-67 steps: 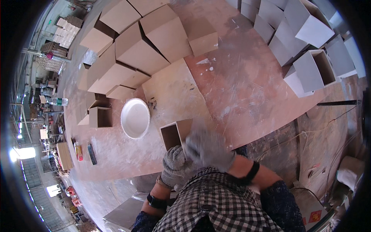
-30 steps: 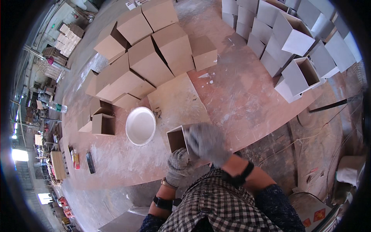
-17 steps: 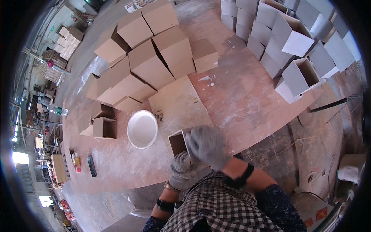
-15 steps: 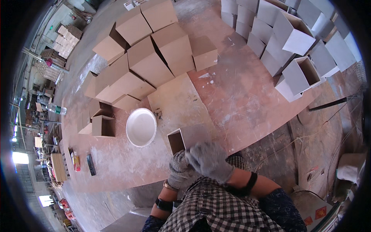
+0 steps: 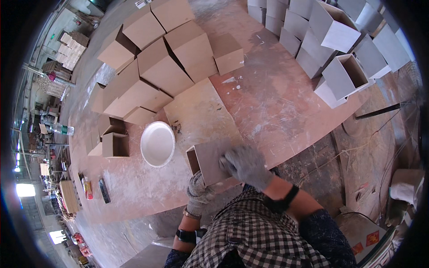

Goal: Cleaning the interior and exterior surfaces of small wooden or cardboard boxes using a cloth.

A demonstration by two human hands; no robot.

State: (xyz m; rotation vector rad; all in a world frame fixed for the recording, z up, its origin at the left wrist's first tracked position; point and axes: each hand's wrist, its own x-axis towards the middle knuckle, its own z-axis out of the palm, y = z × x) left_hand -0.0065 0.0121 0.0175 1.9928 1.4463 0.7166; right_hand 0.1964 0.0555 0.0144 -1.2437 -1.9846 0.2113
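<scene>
An open-ended, grey-coated box (image 5: 206, 156) lies on its side near the front edge of the table. My left hand (image 5: 199, 193), in a grey knit glove, grips the box's near edge beside its open end. Against the box's upper face, toward the other end, is my gloved right hand (image 5: 246, 166). Its fingers are curled and slightly blurred; anything held under them is hidden. A round white basin (image 5: 157, 145) stands just left of the box. Under the box and beyond it lies a tan board (image 5: 201, 109).
Stacked brown boxes (image 5: 161, 62) fill the far left of the reddish table (image 5: 268, 107). Grey-white boxes (image 5: 308, 44) crowd the far right. Small open boxes (image 5: 115, 145), a dark bar-shaped object (image 5: 104, 191) and a clear bottle (image 5: 63, 129) are at the left.
My right hand has moved right and up along the box, away from my left hand, exposing more of its face. My left hand now shows at the box's near edge.
</scene>
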